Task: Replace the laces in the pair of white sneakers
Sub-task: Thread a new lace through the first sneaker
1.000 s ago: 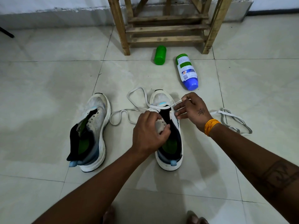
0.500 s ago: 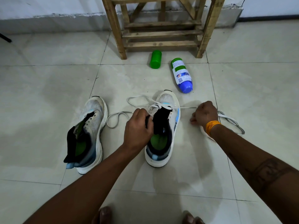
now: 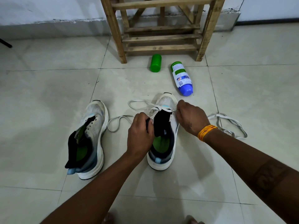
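Hands curled over the right sneaker (image 3: 166, 126) — left hand (image 3: 140, 135) pinching its tongue, right hand (image 3: 191, 117) gripping lace (image 3: 139, 105).

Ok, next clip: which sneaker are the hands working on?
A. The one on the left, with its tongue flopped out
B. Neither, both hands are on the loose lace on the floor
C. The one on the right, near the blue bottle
C: the left hand and right hand are both at the right sneaker, where a lace is threaded; the left sneaker lies untouched.
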